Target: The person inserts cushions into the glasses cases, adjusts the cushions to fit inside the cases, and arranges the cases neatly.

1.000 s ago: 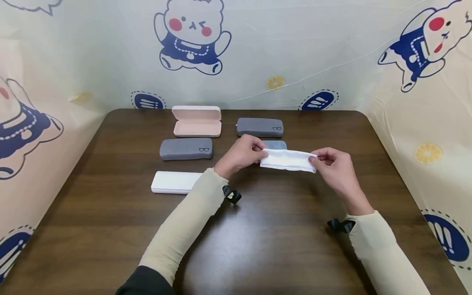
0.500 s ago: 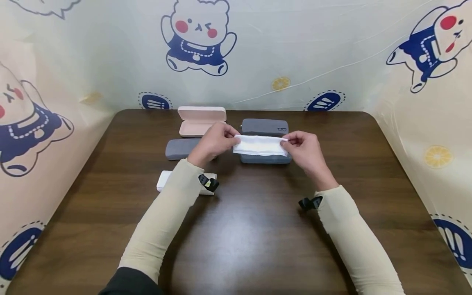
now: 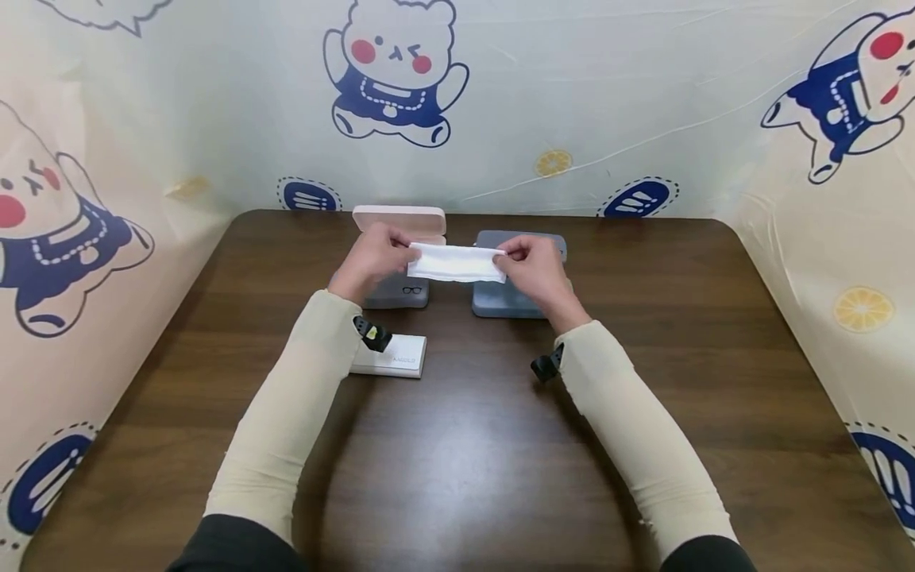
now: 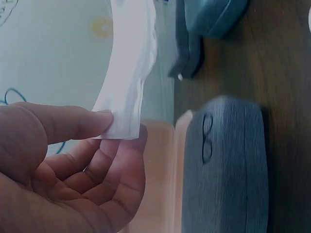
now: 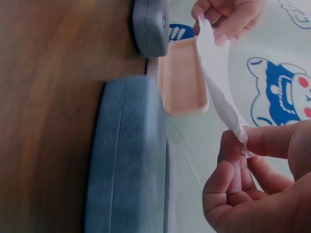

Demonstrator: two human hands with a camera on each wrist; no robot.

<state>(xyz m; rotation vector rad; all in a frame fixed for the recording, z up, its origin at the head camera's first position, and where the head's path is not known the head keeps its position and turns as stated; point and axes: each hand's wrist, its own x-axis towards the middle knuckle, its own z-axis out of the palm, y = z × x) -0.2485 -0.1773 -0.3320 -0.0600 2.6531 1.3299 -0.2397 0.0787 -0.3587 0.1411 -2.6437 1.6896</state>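
Observation:
A narrow strip of folded white cloth (image 3: 457, 263) is stretched level between my hands, raised above the table. My left hand (image 3: 373, 260) pinches its left end between thumb and fingers; the left wrist view shows the thumb on top of the cloth (image 4: 127, 73). At the other end, my right hand (image 3: 538, 272) pinches the corner the same way. Behind the left hand stands an opened pink glasses case (image 3: 399, 216), its tray mostly covered by hand and cloth. In the right wrist view, its pink interior (image 5: 183, 77) shows behind the strip.
A grey glasses case (image 3: 396, 295) lies under the left hand. Below the right hand is a blue case (image 3: 500, 302), with another grey case (image 3: 492, 237) behind it. A white box (image 3: 402, 354) lies nearer, partly covered by the left forearm. A printed curtain (image 3: 543, 87) backs the table.
Both hands have carried the cloth leftward and farther back, from over the blue case to between the two columns of cases. The grip at each end looks the same.

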